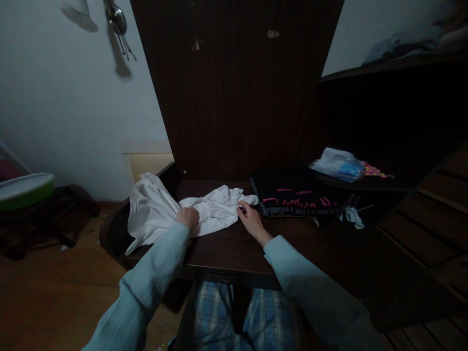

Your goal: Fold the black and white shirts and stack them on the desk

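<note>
A crumpled white cloth [215, 209], perhaps a garment, lies across the dark wooden desk [226, 253], its left part spread over the raised side edge. My left hand [188, 218] is closed on the middle of the cloth, gathering it into folds. At the cloth's right end, my right hand [251, 219] pinches its edge between thumb and fingers. Just beyond that hand lies a folded black garment [296, 195] with pink lettering, close to the cloth's tip.
A clear plastic packet with white and blue contents [340, 165] sits on the low shelf at right. Crumpled white tissue [354, 217] lies below it. A green-rimmed basin [27, 190] rests on a dark stand at left. Keys [124, 44] hang on the wall.
</note>
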The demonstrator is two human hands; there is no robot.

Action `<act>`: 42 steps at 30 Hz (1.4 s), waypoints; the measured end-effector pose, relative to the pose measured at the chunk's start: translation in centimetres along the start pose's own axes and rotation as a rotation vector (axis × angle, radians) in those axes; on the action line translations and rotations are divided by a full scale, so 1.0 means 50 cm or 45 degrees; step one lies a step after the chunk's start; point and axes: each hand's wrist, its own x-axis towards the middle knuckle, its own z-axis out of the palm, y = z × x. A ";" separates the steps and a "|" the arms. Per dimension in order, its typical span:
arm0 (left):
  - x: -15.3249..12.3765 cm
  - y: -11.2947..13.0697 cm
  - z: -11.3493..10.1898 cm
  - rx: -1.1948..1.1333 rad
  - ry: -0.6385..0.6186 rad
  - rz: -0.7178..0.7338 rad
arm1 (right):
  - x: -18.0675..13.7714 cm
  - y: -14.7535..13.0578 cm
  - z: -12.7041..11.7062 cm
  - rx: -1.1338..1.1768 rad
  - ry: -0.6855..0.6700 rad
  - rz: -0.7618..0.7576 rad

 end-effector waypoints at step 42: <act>0.116 -0.164 0.088 -1.695 0.984 -0.608 | 0.017 0.059 0.000 0.013 0.196 -0.068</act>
